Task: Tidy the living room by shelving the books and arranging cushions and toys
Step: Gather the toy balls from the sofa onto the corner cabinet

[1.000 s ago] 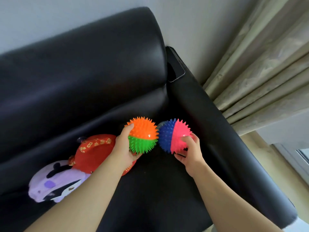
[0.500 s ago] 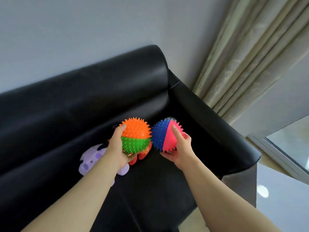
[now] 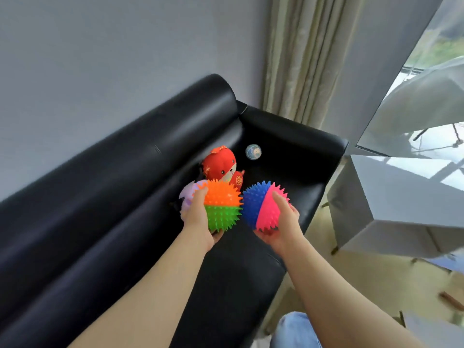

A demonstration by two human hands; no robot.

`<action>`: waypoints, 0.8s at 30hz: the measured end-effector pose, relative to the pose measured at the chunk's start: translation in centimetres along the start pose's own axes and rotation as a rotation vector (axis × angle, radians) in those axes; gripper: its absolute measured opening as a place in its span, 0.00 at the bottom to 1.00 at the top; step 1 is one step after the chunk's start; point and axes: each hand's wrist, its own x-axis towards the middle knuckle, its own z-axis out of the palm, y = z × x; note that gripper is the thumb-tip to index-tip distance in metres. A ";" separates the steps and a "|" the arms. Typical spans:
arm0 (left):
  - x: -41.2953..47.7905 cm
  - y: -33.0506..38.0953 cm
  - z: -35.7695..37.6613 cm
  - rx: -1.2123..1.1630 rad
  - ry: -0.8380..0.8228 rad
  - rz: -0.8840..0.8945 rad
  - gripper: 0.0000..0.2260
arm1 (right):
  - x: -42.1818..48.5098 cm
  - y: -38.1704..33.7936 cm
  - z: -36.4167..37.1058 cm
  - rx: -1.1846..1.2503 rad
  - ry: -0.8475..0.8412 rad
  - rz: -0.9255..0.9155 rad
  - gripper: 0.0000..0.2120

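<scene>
your left hand (image 3: 198, 219) grasps the orange-and-green spiky ball (image 3: 223, 204), fingers curled round its rubbery bristles. your right hand (image 3: 283, 227) cups and grips the blue-and-pink spiky ball (image 3: 261, 209). both round balls are held above the seat of the glossy black leather sofa (image 3: 125, 197). a soft red plush toy (image 3: 221, 167) and a small smooth ball (image 3: 253, 151) sit on the sofa seat near its far armrest.

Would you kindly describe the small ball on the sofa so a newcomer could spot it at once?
Find the black sofa and follow its seat to the far corner by the curtain. The small ball lies there, right of the red plush toy. Unlike the orange spiky ball and the blue spiky ball nearby, it is smooth, pale and much smaller.
</scene>
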 end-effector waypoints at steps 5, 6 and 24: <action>-4.7 -5.3 1.7 0.163 -0.018 -0.041 0.28 | -4.7 1.4 -7.5 0.151 0.120 -0.064 0.27; -5.1 -6.2 2.0 0.185 -0.020 -0.049 0.29 | -5.5 1.5 -8.6 0.163 0.139 -0.074 0.28; -28.9 -42.4 10.8 0.786 -0.635 -0.367 0.47 | -29.9 7.6 -49.3 0.765 0.719 -0.402 0.30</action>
